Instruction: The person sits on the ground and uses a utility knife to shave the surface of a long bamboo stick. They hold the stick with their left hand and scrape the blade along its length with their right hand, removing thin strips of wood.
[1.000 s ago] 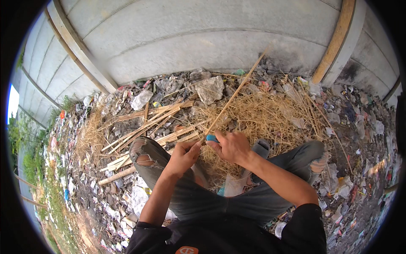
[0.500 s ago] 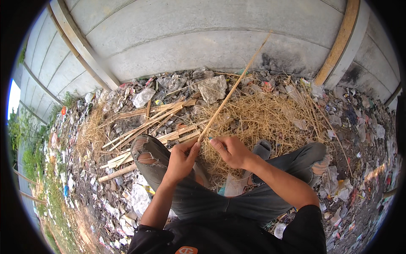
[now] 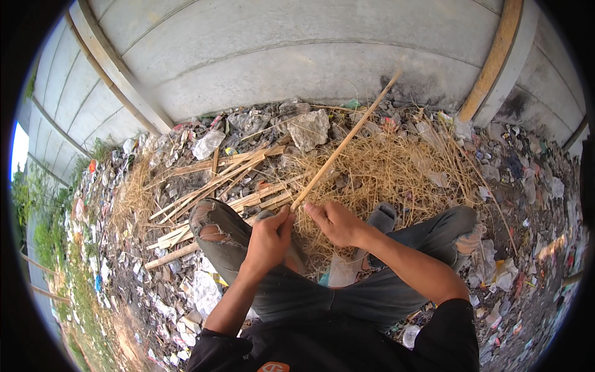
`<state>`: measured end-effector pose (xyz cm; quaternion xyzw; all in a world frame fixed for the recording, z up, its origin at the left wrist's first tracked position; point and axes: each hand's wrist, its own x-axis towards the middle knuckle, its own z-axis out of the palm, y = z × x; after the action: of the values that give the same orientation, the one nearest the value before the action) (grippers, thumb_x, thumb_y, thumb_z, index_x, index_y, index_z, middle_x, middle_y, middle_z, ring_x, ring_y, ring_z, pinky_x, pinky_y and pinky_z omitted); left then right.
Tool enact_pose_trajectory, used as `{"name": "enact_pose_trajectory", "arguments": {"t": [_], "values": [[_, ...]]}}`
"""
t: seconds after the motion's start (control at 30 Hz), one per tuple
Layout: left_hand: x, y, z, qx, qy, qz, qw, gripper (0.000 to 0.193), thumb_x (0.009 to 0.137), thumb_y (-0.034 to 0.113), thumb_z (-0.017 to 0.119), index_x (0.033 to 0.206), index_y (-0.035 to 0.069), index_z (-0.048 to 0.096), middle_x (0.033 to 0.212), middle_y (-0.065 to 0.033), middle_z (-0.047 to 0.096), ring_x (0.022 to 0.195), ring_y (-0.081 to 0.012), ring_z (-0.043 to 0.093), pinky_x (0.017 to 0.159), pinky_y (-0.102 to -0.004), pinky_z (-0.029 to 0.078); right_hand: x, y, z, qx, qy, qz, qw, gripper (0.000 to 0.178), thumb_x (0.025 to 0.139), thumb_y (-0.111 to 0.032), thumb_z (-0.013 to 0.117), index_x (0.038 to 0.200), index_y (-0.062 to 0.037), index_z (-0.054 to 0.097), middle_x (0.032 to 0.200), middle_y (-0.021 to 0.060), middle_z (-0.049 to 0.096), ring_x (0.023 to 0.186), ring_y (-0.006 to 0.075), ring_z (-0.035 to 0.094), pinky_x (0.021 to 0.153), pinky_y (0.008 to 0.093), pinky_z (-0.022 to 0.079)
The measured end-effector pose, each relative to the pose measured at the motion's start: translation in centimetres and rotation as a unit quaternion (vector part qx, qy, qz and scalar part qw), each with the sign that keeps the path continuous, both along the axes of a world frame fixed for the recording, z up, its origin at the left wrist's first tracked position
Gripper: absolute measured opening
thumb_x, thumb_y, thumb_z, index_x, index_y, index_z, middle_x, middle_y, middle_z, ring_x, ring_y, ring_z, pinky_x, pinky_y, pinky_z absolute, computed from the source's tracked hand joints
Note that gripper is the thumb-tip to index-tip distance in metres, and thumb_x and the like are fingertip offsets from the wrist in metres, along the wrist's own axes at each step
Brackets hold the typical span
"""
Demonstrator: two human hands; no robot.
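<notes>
A long pale bamboo strip (image 3: 347,144) slants up and away to the right, its far end in front of the wall. Around its near end my left hand (image 3: 269,237) is closed, above my left knee. Close beside that end, on its right, is my right hand (image 3: 336,224). Its fingers are curled and the thumb points toward the strip; whatever it grips is hidden. Below and beyond both hands lies a heap of thin straw-coloured shavings (image 3: 378,170). Several split bamboo pieces (image 3: 214,186) are piled on the left, past my left knee.
A grey concrete panel wall (image 3: 285,62) with upright posts (image 3: 494,59) rises at the back. A pale rock (image 3: 308,130) sits near its foot. Plastic litter (image 3: 204,291) covers the ground, and green weeds (image 3: 46,232) grow at the far left.
The strip's far end has dropped lower, and the strip now looks shorter and more steeply foreshortened. My right hand has shifted slightly; a small blue spot near its thumb no longer shows.
</notes>
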<state>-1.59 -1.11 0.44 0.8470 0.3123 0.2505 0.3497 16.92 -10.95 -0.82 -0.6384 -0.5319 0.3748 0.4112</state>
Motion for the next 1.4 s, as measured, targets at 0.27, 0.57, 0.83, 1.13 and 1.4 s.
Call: {"name": "enact_pose_trajectory", "arguments": {"t": [0.27, 0.57, 0.83, 1.13, 1.4], "values": [[-0.7, 0.5, 0.1, -0.034, 0.038, -0.038, 0.998, 0.029, 0.1, 0.013, 0.066, 0.119, -0.008, 0.069, 0.076, -0.0293, 0.062, 0.065, -0.0355, 0.062, 0.066, -0.0407, 0.049, -1.6, 0.2, -2.7, 0.034, -0.111, -0.036, 0.993, 0.06, 0.11, -0.044, 0.043, 0.078, 0.0016, 0.064, 0.069, 0.0281, 0.063, 0.069, 0.0495, 0.064, 0.065, 0.0555, 0.048], [-1.1, 2.0, -1.1, -0.111, 0.026, -0.06, 0.992, 0.034, 0.105, 0.021, 0.062, 0.117, -0.01, 0.069, 0.065, 0.0018, 0.051, 0.064, -0.0044, 0.043, 0.057, -0.028, 0.039, -1.6, 0.8, -3.7, 0.087, -0.267, -0.078, 0.956, 0.053, 0.107, -0.048, 0.049, 0.088, -0.0008, 0.065, 0.064, 0.0235, 0.066, 0.062, 0.0444, 0.068, 0.055, 0.0521, 0.054], [-1.0, 3.3, -1.0, -0.482, -0.014, -0.086, 0.872, 0.03, 0.109, 0.03, 0.057, 0.107, 0.004, 0.071, 0.062, 0.0086, 0.036, 0.049, -0.0024, 0.03, 0.044, -0.0234, 0.019, 0.0, 1.4, -5.2, 0.199, -0.383, -0.09, 0.897, 0.053, 0.105, -0.051, 0.053, 0.092, -0.0012, 0.065, 0.057, 0.0118, 0.063, 0.051, 0.031, 0.067, 0.045, 0.0421, 0.052], [-2.1, 2.5, 0.4, -0.416, -0.099, -0.073, 0.901, 0.035, 0.111, 0.029, 0.054, 0.123, -0.002, 0.066, 0.064, 0.009, 0.038, 0.048, -0.001, 0.03, 0.043, -0.0217, 0.021, 1.1, 0.4, -2.5, 0.222, -0.197, -0.099, 0.95, 0.051, 0.105, -0.049, 0.053, 0.086, -0.0029, 0.063, 0.058, 0.0129, 0.057, 0.05, 0.0311, 0.061, 0.048, 0.0425, 0.045], [-1.5, 1.5, -0.3, -0.255, -0.073, -0.046, 0.963, 0.032, 0.108, 0.023, 0.061, 0.121, -0.005, 0.069, 0.075, 0.0078, 0.052, 0.07, -0.0022, 0.042, 0.06, -0.0226, 0.035, -1.1, 0.4, 0.3, 0.086, -0.095, -0.055, 0.99, 0.057, 0.105, -0.051, 0.049, 0.091, -0.0007, 0.071, 0.069, 0.0237, 0.065, 0.071, 0.0436, 0.067, 0.067, 0.0505, 0.051]]}}
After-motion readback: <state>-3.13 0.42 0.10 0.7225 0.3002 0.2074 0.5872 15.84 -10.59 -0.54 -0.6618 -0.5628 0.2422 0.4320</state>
